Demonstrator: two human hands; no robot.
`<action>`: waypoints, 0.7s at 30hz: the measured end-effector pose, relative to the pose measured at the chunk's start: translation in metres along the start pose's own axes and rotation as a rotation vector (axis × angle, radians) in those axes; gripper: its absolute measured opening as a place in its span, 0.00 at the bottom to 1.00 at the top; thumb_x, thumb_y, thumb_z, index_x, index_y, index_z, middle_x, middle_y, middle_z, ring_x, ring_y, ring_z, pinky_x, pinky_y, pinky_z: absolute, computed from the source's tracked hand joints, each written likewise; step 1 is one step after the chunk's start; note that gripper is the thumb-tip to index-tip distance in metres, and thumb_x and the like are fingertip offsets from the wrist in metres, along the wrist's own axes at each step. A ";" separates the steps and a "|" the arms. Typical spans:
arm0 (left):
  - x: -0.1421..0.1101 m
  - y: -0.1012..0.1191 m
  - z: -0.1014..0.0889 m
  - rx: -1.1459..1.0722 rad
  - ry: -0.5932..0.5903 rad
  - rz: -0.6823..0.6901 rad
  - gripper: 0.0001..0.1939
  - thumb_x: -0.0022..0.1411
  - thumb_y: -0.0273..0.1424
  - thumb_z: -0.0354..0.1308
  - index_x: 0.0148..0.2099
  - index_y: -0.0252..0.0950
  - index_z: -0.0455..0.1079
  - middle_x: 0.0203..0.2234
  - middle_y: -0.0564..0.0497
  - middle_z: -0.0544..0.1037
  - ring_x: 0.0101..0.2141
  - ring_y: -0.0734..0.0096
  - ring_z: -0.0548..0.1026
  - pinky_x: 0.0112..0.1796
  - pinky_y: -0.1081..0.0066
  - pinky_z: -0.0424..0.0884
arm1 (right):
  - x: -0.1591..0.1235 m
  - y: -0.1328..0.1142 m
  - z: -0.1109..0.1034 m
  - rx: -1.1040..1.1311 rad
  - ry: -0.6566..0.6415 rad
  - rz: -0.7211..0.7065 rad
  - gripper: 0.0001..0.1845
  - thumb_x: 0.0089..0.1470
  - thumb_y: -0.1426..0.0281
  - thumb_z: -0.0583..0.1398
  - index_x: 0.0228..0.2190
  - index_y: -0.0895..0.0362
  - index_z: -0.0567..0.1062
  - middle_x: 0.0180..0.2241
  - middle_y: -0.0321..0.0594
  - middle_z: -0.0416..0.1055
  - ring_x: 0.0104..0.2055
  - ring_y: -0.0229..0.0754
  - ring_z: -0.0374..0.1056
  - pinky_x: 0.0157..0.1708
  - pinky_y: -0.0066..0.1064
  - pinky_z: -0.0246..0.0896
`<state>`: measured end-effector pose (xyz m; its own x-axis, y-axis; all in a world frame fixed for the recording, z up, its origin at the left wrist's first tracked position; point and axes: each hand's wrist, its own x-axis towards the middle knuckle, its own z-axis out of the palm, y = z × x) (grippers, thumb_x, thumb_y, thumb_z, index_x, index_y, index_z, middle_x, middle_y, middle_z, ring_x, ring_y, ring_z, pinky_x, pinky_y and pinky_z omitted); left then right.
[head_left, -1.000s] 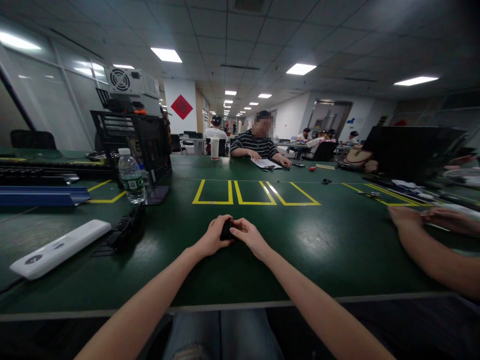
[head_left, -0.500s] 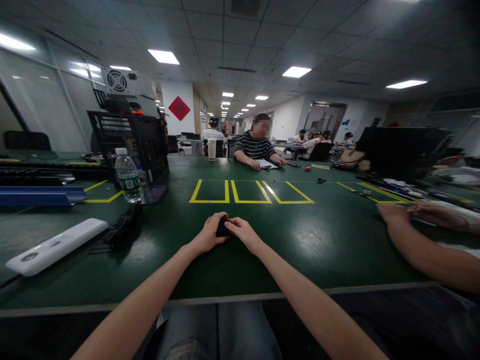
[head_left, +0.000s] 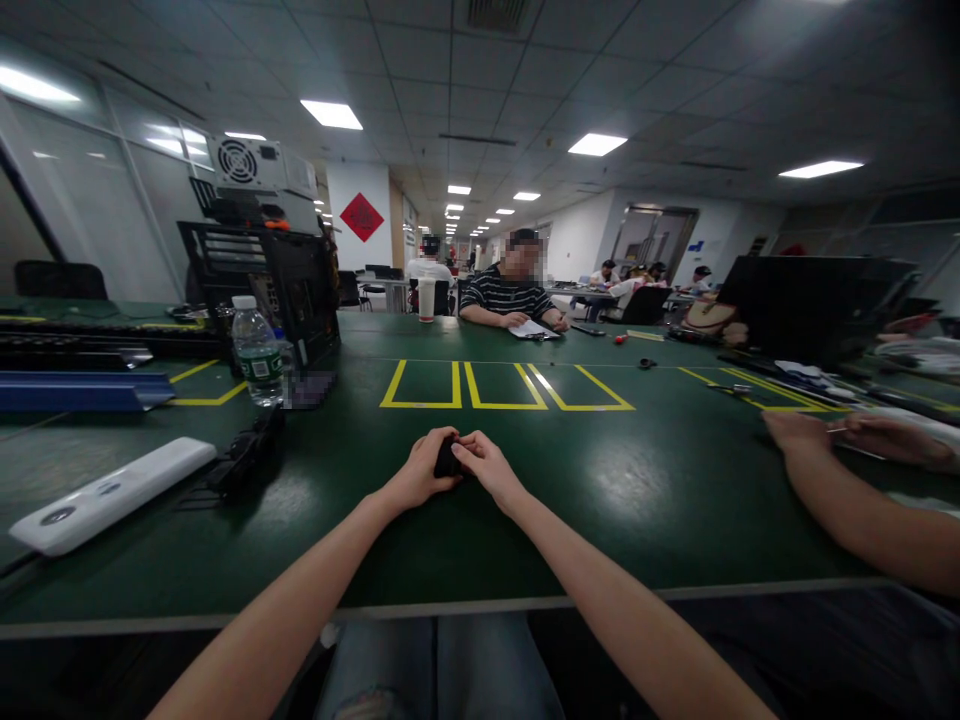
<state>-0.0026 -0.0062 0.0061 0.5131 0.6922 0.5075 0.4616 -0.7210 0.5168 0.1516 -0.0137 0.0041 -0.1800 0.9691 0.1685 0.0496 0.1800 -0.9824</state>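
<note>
Between my two hands is a small black object (head_left: 448, 458), dark and rounded, mostly covered by fingers, so its kind cannot be made out. My left hand (head_left: 421, 468) is closed around its left side. From the other side, the thumb and fingers of my right hand (head_left: 487, 467) pinch it. Both hands are just over the green tabletop (head_left: 360, 555), near the middle. Beyond them, yellow tape outlines (head_left: 508, 406) mark the surface.
At left are a white power strip (head_left: 112, 495), a black cable bundle (head_left: 251, 455), a water bottle (head_left: 259, 355) and an open computer case (head_left: 300, 290). A co-worker's arms (head_left: 855, 500) rest at right, near a black monitor (head_left: 810, 310). Someone sits opposite with a clipboard (head_left: 534, 330).
My hands stay closed on the black object in nearly the same place. The view has shifted slightly, and the person opposite has moved a little with the clipboard.
</note>
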 end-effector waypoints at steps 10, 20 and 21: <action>-0.002 0.000 0.000 0.013 0.003 0.003 0.30 0.47 0.26 0.60 0.52 0.39 0.52 0.46 0.47 0.63 0.48 0.60 0.62 0.51 0.57 0.55 | -0.004 -0.003 -0.003 -0.015 -0.071 -0.015 0.12 0.45 0.63 0.59 0.32 0.55 0.68 0.33 0.37 0.68 0.39 0.41 0.65 0.38 0.35 0.60; 0.000 -0.002 0.001 0.025 0.008 0.014 0.31 0.47 0.27 0.60 0.52 0.38 0.51 0.47 0.46 0.62 0.49 0.60 0.61 0.51 0.58 0.55 | 0.005 0.010 0.000 -0.002 -0.007 -0.042 0.13 0.46 0.60 0.57 0.31 0.55 0.67 0.30 0.35 0.67 0.36 0.39 0.64 0.38 0.34 0.59; 0.000 -0.002 0.001 0.025 0.007 0.014 0.31 0.47 0.27 0.60 0.52 0.38 0.51 0.47 0.46 0.62 0.49 0.60 0.62 0.51 0.58 0.55 | 0.006 0.011 0.000 0.000 -0.008 -0.033 0.13 0.46 0.60 0.57 0.32 0.56 0.67 0.31 0.37 0.68 0.37 0.40 0.64 0.38 0.35 0.59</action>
<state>-0.0027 -0.0054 0.0045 0.5146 0.6823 0.5193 0.4721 -0.7310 0.4926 0.1508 -0.0054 -0.0060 -0.1893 0.9613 0.1999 0.0436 0.2117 -0.9764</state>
